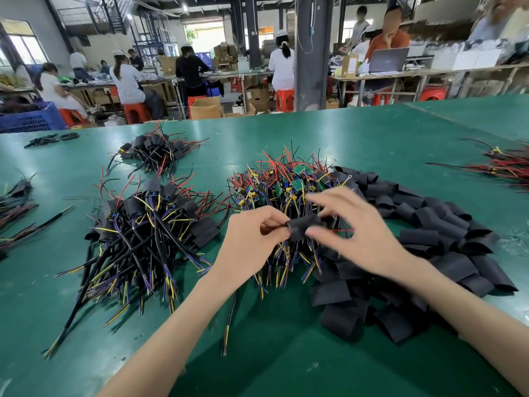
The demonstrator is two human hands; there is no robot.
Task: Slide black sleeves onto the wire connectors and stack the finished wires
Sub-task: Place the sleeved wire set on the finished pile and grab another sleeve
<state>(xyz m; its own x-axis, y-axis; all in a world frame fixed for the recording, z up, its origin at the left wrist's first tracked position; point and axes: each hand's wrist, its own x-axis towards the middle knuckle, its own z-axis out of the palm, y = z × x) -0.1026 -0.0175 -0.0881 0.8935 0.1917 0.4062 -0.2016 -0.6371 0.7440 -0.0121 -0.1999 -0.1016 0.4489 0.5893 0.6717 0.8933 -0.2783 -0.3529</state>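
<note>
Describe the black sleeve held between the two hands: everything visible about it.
The black sleeve is a short, matte, flattened tube, lying roughly level above the pile of bare wires. The left hand pinches its left end; the right hand grips its right end with thumb and fingers. Motion blur hides whether a connector sits inside.

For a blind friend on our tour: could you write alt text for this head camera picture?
Two bare hands, left hand and right hand, hold a black sleeve over a pile of unsleeved wires on a green table.
</note>
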